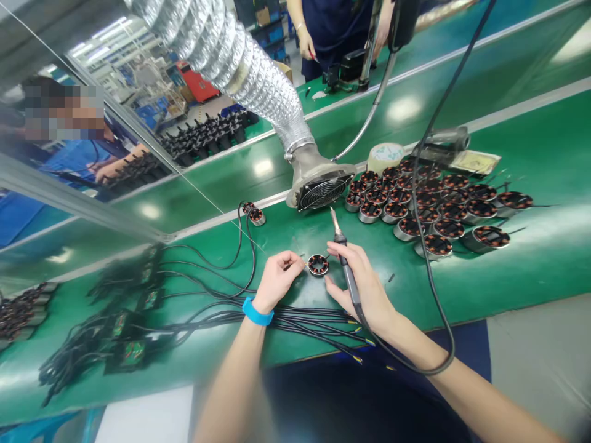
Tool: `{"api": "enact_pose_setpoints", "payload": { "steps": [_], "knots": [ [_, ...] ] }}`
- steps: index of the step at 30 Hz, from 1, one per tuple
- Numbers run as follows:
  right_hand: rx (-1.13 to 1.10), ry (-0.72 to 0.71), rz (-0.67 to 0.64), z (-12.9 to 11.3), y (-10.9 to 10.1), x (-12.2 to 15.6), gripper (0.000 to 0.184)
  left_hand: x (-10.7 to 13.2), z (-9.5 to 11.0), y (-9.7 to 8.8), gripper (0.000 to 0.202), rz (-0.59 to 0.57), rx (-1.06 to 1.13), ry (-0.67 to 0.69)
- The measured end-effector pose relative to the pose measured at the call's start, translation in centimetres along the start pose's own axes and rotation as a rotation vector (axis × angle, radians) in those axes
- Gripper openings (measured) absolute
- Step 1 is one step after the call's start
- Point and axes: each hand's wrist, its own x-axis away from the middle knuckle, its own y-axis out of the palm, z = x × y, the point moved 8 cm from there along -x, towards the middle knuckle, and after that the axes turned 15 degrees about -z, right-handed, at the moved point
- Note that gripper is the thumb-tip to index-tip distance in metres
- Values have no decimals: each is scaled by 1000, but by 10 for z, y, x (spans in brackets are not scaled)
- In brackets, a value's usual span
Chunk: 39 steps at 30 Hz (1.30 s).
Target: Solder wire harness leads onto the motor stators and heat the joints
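A small round motor stator [318, 274] with copper windings sits on the green bench between my two hands. My left hand [279, 278], with a blue band at the wrist, is pinched at the stator's left side; what is between the fingertips is too small to make out. My right hand [369, 294] is closed around a soldering iron [349, 278], its tip pointing up and away from me. The thumb of that hand is by the stator's right edge. Black cables [305, 315] with bare coloured wire ends lie just below both hands.
A fume extractor nozzle [318, 175] hangs beyond the iron. Several motor stators [434, 246] stand at the right, near a tape roll [385, 156]. Circuit boards [133, 353] with cables lie left. The iron's cord [436, 301] loops over my right forearm. Co-workers [332, 31] are across the bench.
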Motion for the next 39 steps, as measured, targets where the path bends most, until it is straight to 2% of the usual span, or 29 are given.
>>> {"api": "enact_pose_setpoints", "payload": {
  "steps": [12, 18, 25, 31, 35, 39],
  "knots": [
    [-73, -21, -8, 19, 14, -3, 57, -1, -2, -1, 21, 19, -36, -13],
    [-49, -54, -11, 20, 12, -4, 58, 0, 1, 0, 21, 26, -14, -8],
    [-12, -63, -29, 10, 20, -12, 60, 3, 4, 0, 27, 18, 73, -8],
    [14, -93, -61, -3, 34, -21, 62, 5, 6, 1, 35, -15, 13, 19],
    [9, -125, -37, -10, 28, -21, 63, 8, 8, -1, 36, -42, -20, 26],
    [31, -251, 25, -28, 16, -21, 55, 10, 9, -2, 34, -54, -53, 29]
  ]
}}
